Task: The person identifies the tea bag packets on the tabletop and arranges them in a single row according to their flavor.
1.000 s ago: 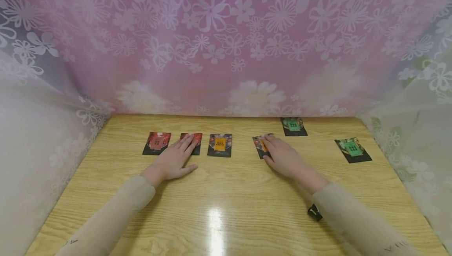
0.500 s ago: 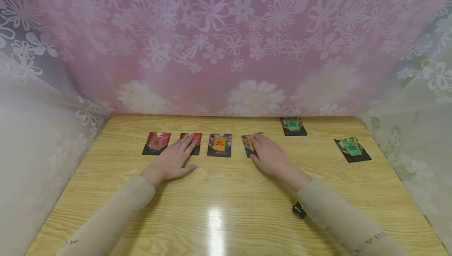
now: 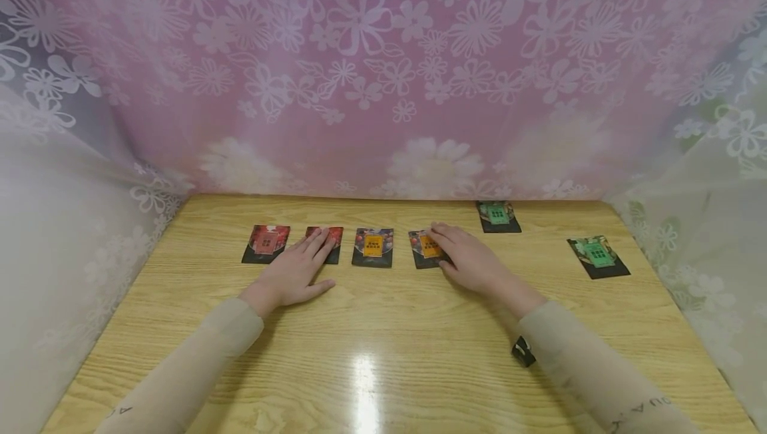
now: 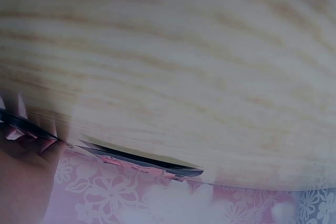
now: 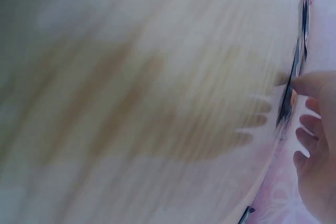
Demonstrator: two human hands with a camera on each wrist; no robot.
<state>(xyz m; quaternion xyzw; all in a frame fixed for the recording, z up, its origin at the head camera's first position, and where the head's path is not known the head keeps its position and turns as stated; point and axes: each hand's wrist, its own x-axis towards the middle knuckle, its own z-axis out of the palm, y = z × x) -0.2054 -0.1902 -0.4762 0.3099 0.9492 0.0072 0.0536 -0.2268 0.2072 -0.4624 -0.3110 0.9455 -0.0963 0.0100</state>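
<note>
In the head view, my left hand [image 3: 290, 274] rests with straight fingers on a small flat red-and-black packet [image 3: 333, 254], partly covering it. To its left lies another red-and-black packet [image 3: 263, 247]. My right hand [image 3: 476, 261] touches the right side of a dark packet with an orange label [image 3: 424, 247]; its fingers are extended. A matching orange-labelled packet [image 3: 373, 247] lies between the hands. The left wrist view shows a packet [image 4: 142, 163] edge-on beside the hand. In the right wrist view, the thumb and fingertips meet a packet's edge [image 5: 286, 106].
Two green-labelled packets lie on the right: one [image 3: 499, 216] against the back curtain [image 3: 383, 121], the other [image 3: 599, 257] near the right side. The packets lie on a wood-grain table [image 3: 323, 354]. A black device [image 3: 523, 352] sits at the right sleeve.
My right hand slid the orange-labelled packet leftward, then shifted slightly back to the right, uncovering more of its label. The packet now lies straighter. My left hand stayed put.
</note>
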